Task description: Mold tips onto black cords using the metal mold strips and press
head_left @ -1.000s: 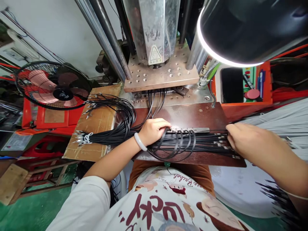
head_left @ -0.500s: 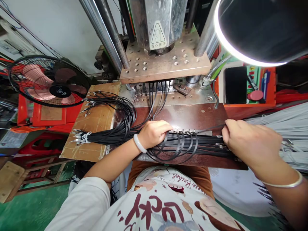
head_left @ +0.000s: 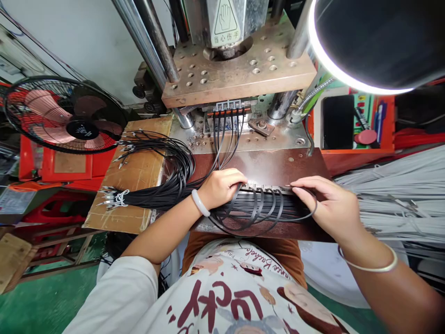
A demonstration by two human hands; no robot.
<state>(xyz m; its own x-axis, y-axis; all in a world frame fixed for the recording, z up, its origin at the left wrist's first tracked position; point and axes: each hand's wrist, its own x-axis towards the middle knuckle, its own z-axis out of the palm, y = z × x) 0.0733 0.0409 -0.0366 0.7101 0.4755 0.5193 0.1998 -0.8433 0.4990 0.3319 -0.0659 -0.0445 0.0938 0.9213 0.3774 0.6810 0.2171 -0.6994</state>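
Far left, a black-caged floor fan with red blades (head_left: 62, 121) faces the station. Next to it a brown cardboard sheet (head_left: 139, 185) carries a long bundle of thin black cables with metal tips (head_left: 153, 197), fanned out toward the fan.

My left hand (head_left: 222, 188), a pale bangle at the wrist, presses down on the looped black cables (head_left: 257, 211) at the left end of a narrow metal fixture strip (head_left: 264, 188) on the dark brown counter (head_left: 278, 164). Its grip is curled closed over the cables, pinning them rather than lifting.

Behind, more black cables run up into the mould slots (head_left: 227, 109) under the drilled steel press plate (head_left: 239, 69).

My right hand (head_left: 330, 208) lies just right of the loops, fingers extended, one single black cable (head_left: 309, 211) curving around the fingertips. I cannot tell whether that grip is pinching it or merely guiding it.

My judgement: this is the loading step, seating cable ends one by one in the fixture strip. The next move calls for steady hold-down on the left and a fine placement of the loose end.

Far right, a heap of grey-white cables (head_left: 399, 195) lies under the lamp shade (head_left: 375, 41).
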